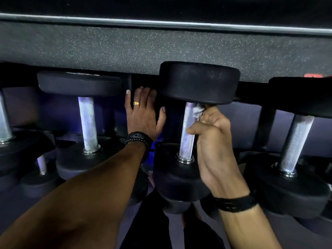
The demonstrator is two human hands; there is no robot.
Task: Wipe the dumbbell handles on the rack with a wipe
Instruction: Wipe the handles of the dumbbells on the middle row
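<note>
Several black dumbbells with knurled silver handles lie on the rack. The middle dumbbell's handle (187,130) runs between two black heads. My right hand (213,141) curls around this handle from the right and holds a crumpled white wipe (198,110) against its upper end, just under the far head (199,81). My left hand (142,112) rests flat with straight fingers on the dark rack between the middle dumbbell and the one to its left; its fingertips reach the far rail.
The left neighbour dumbbell's handle (88,123) and the right neighbour's handle (296,142) flank the middle one. Another handle (4,121) shows at the far left edge. A smaller dumbbell (42,164) sits on a lower tier. Speckled rubber flooring (161,45) lies beyond the rack.
</note>
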